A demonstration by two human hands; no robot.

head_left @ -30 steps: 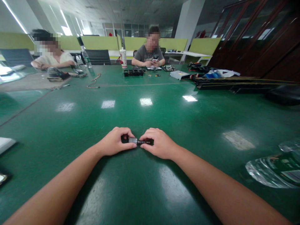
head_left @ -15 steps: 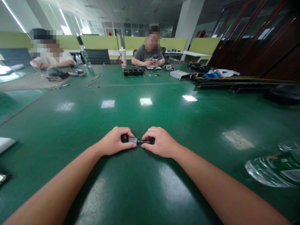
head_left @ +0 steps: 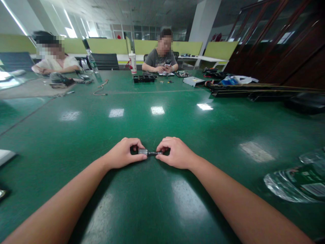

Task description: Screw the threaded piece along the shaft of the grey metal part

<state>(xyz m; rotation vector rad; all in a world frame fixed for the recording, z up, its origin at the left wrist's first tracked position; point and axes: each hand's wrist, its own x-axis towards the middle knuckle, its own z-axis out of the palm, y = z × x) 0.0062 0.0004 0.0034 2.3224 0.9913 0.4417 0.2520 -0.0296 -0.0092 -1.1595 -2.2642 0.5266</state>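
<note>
Close above the green table, a small silver metal cylinder [head_left: 143, 152] is pinched between the thumb and fingers of my left hand [head_left: 124, 153]. From its right end a thin dark shaft [head_left: 151, 153] runs level towards my right hand [head_left: 177, 153]. The thumb and fingers of that hand are closed around a narrow ringed part [head_left: 159, 153] at the shaft's far end. Both hands rest low, wrists near the tabletop. My left fingers cover the cylinder's left end, and the right fingers partly hide the ringed part.
On the green table [head_left: 142, 200], a clear plastic bottle [head_left: 291, 184] lies at the right. A white object [head_left: 6, 156] sits at the left edge. Farther back are a black module [head_left: 144, 78], a cord [head_left: 101, 88], long dark rails [head_left: 236, 89] and two seated people.
My right hand has shifted slightly right with the ringed part. A longer stretch of thin shaft now shows beside the silver cylinder. My left hand has barely moved.
</note>
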